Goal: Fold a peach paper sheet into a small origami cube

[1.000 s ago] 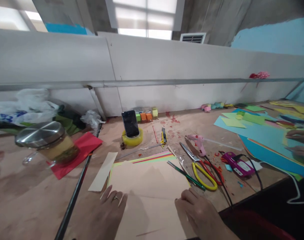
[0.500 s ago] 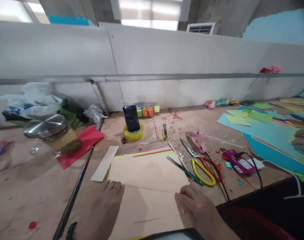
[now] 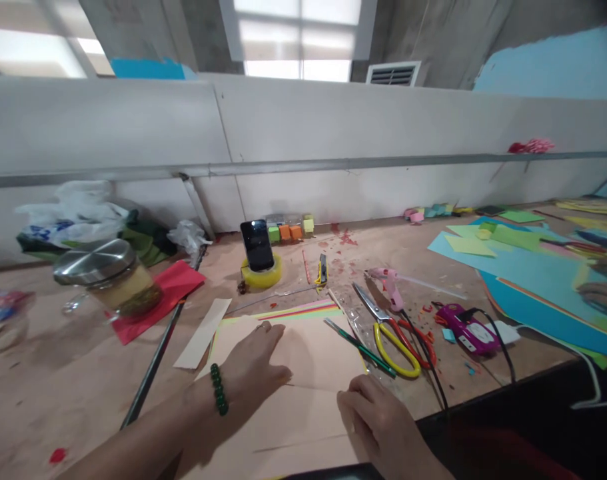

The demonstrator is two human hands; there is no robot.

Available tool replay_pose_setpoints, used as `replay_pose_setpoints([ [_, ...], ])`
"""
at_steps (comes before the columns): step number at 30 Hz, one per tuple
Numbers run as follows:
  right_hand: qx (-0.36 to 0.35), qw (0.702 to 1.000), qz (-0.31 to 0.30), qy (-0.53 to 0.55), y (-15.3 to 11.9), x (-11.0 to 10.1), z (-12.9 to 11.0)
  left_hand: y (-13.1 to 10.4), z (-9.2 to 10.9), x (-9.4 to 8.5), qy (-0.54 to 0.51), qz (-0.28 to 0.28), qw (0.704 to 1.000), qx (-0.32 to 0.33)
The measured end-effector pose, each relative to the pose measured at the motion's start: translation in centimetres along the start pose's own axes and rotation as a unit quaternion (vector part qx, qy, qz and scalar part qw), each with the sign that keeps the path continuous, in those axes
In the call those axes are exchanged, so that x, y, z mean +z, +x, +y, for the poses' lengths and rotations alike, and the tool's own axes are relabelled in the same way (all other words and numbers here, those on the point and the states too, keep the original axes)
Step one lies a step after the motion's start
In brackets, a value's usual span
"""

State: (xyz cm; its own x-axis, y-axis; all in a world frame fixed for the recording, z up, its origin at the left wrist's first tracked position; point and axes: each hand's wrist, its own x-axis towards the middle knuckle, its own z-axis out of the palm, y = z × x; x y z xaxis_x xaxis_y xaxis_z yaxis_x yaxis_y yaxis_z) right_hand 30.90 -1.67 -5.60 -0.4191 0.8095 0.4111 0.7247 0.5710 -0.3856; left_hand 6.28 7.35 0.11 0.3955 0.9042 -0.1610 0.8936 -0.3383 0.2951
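A stack of paper with a peach sheet (image 3: 308, 353) on top lies in front of me, coloured edges showing at its far side. My left hand (image 3: 260, 353), with a green bead bracelet on the wrist, is over the sheet's left part, thumb and fingers apart. At the sheet's right edge, my right hand (image 3: 370, 413) has its fingers curled together; what they hold, if anything, is hidden. Green-handled tweezers (image 3: 360, 348) rest across the stack's right edge. A cut peach strip (image 3: 203, 333) lies to the left.
Scissors (image 3: 396, 347), a pink glue gun (image 3: 390, 287) and a purple device (image 3: 468, 330) lie right. Behind are a phone (image 3: 257, 245) on yellow tape (image 3: 263, 275) and a cutter (image 3: 322, 270). A lidded glass jar (image 3: 116, 277) stands left. Another person's hand (image 3: 603, 293) is far right.
My left hand has moved from the sheet's left edge inward and away from me, and its fingers have spread. My right hand stays at the right edge. The view has tilted up slightly.
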Motion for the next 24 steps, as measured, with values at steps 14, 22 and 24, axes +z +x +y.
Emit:
replay_pose_setpoints([
  [14, 0.010, 0.999, 0.026, 0.043, 0.6, -0.4, -0.2, -0.4, 0.8, -2.1, -0.062, 0.031, 0.998, 0.010],
  [22, -0.043, 0.988, 0.144, 0.043, 3.5, -2.9, -1.4, -3.1, 1.6, -4.2, -0.112, 0.151, 0.969, 0.158],
  [24, -0.058, 0.987, 0.134, 0.064, 4.3, -2.4, -1.7, -3.6, 1.7, -4.0, -0.088, 0.167, 0.962, 0.196],
])
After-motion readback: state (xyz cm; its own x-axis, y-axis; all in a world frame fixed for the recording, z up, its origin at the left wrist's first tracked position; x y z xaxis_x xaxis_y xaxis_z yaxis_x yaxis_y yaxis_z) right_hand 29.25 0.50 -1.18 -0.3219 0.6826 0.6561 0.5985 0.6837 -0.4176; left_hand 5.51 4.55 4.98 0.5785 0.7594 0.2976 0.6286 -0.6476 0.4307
